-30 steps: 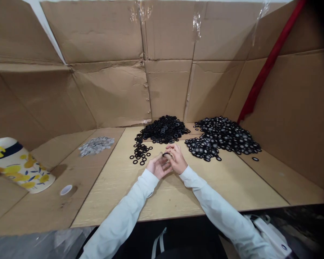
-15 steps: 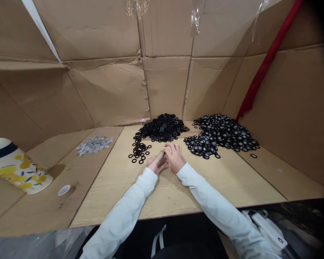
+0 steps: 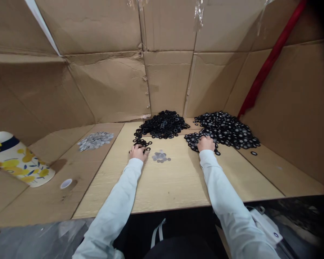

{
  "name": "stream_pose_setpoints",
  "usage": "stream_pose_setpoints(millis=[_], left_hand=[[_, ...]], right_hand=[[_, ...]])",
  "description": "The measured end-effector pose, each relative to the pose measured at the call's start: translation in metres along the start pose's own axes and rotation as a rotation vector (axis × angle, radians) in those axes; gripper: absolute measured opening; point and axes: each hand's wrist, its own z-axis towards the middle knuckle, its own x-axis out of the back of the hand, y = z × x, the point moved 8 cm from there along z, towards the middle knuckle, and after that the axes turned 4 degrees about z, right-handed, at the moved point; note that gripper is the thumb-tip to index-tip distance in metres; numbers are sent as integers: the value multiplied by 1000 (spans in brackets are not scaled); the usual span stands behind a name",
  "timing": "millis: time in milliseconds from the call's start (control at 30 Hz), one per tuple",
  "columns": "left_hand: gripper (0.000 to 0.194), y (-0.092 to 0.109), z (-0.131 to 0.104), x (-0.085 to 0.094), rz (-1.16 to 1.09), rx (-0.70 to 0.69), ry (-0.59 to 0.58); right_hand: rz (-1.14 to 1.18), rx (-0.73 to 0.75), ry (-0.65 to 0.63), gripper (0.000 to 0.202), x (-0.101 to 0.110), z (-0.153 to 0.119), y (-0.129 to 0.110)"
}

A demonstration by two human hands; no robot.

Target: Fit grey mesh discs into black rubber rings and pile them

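My left hand point(image 3: 138, 153) lies over the loose black rings point(image 3: 142, 142) in front of the dark pile of black rings point(image 3: 164, 124); its fingertips are partly hidden among them. My right hand point(image 3: 206, 144) rests at the near left edge of the pile of black rings with grey centres point(image 3: 224, 129), its fingertips hidden. Whether either hand holds a piece cannot be seen. Between the hands, a small group of grey discs point(image 3: 161, 156) lies on the pale board point(image 3: 172, 187).
A larger heap of grey discs point(image 3: 95, 140) lies on cardboard at the left. Nearby are a white roll point(image 3: 66, 183) and a flowered container point(image 3: 21, 160). One ringed disc point(image 3: 253, 153) lies apart at the right. Cardboard walls point(image 3: 167, 82) and a red strip point(image 3: 270, 64) stand around.
My hands, together at the centre before, have parted: the left to the loose rings, the right to the ringed-disc pile. A small group of grey discs now shows between them.
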Motion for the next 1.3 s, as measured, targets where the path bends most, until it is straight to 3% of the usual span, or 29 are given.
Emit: stream_pose_setpoints(millis=[100, 167, 233, 333, 400, 500, 633, 933, 1167, 1300], left_hand=[[29, 9, -2, 0, 80, -25, 21], [25, 18, -3, 1, 134, -79, 38], [22, 27, -4, 1, 185, -138, 48], [23, 33, -6, 2, 237, -159, 75], [26, 35, -8, 3, 243, -153, 85], [28, 39, -9, -2, 210, -161, 30], [31, 42, -9, -14, 154, -168, -85], [19, 39, -5, -7, -240, -90, 65], [23, 41, -12, -12, -584, 7, -8], [21, 36, -12, -7, -628, 23, 38]], right_hand=[[12, 20, 96, 25, 5, -1, -4], [63, 140, 100, 26, 2, -7, -21], [161, 376, 7, 24, -8, -21, -53], [304, 757, -242, 24, -31, -65, -105], [323, 836, -310, 31, -42, -89, -123], [291, 818, -314, 31, -49, -105, -134], [326, 773, -311, 22, -47, -107, -137], [687, 599, -377, 16, -41, -97, -134], [846, 503, -438, 19, -42, -94, -130], [873, 506, -457, 18, -41, -94, -130]])
